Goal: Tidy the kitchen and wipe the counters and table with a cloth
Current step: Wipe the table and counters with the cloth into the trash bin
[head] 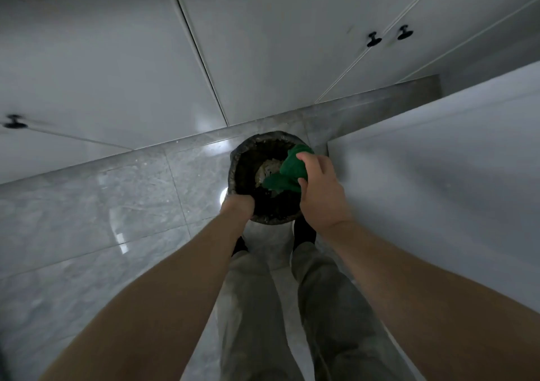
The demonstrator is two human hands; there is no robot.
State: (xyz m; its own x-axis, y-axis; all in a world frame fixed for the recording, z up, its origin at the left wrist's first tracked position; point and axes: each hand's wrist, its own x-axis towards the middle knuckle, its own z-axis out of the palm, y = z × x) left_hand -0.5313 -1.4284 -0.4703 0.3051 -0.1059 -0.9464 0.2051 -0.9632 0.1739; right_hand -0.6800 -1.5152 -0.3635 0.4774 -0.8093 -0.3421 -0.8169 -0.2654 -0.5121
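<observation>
Floor: glossy grey marble-look tiled floor [87,220], under the person's feet and the bin
Cupboards: flat white cupboard doors [117,59] with small black knobs [374,41], standing behind the bin
Bin: round waste bin lined with a crinkled black plastic bag [233,173], on the floor just ahead of the feet, pale scraps at its bottom; probably light and apt to slide or tip, the bag rim slack
Right hand: right hand [321,193] over the bin's right side, fingers and thumb bunched round the cloth
Left hand: left hand [238,206] at the near rim, fingers curled over the edge, tips hidden
Cloth: crumpled green fabric cloth [287,173], pinched in the right hand above the bin's mouth, one corner hanging down; soft, limp and light, perhaps damp; best held in a loose fistful at the middle, so that it can be shaken without dropping in
</observation>
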